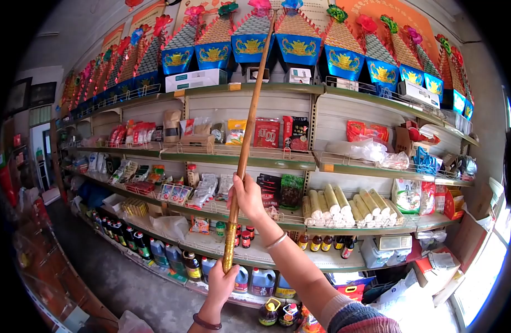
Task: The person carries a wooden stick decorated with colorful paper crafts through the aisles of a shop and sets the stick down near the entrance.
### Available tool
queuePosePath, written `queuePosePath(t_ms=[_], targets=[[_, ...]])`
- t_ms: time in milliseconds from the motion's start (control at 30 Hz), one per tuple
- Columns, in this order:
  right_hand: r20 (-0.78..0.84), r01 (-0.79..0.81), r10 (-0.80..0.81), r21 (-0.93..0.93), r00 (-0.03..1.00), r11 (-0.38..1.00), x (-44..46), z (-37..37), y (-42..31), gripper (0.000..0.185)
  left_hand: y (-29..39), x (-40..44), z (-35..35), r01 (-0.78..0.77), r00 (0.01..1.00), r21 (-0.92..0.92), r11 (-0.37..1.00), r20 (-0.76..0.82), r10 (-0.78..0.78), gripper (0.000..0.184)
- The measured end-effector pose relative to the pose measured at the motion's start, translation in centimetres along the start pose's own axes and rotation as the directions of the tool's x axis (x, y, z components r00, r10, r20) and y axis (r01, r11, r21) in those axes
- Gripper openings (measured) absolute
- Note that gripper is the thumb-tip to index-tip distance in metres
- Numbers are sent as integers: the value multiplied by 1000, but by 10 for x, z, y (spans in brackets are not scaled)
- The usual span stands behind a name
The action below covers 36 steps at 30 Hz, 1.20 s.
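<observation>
From my remote seat I see both of the wearer's hands closed on one long, slender, brown wooden pole, which slants up and slightly to the right in front of the shelving. The right hand is wrapped around the bare wood just above a shiny gold-coloured wrapping; the left hand is lower, clasping the pole at the bottom of that wrapping. I make out a pale, thin bangle on the right wrist and a dark brown, rounded bangle on the left. The pole's far end rises past the green-edged metal top shelf, among tall tapering towers with blue, gold-printed bases and bright flower tops; I cannot tell whether it touches any of them. Behind the pole, on the shelf below, I find a flat red packet and, beside it, a black-and-red packet. To the right of the right hand, one level further down, lie pale cylindrical rolls in clear wrapping. Near the left hand, on the bottom level, stand blue-labelled plastic jugs, above a grey floor.
</observation>
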State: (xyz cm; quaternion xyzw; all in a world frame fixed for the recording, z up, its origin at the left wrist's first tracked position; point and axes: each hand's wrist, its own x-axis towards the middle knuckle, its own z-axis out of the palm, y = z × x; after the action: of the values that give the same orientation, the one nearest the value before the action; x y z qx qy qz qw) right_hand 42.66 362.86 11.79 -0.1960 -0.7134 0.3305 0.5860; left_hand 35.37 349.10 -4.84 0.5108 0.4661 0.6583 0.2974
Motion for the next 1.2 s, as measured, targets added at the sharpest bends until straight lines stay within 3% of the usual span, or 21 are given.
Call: queuePosePath(t_ms=[333,433,533,933,1033,1200], targets=[[21,-57,56,71,998,996,-15,3,-10,27,15,-19,-4,82,996,-96,992,42,-79,32],[6,-32,32,71,999,997,-22,4,-11,23,10,-24,-5,93,995,-53,994,45,-91,34],[21,-46,45,60,999,997,-28,4,-10,24,-12,-23,-6,-15,1000,-11,1000,20,15,34],[55,-57,57,-1,997,998,-52,6,0,23,-26,-45,-9,16,999,142,990,-40,-10,34],[55,-86,84,32,995,996,-57,8,0,22,-37,-48,-9,90,995,109,990,-45,-86,34],[54,-76,73,53,996,996,-72,9,7,22,-64,-60,-8,36,996,135,990,-81,-25,32]])
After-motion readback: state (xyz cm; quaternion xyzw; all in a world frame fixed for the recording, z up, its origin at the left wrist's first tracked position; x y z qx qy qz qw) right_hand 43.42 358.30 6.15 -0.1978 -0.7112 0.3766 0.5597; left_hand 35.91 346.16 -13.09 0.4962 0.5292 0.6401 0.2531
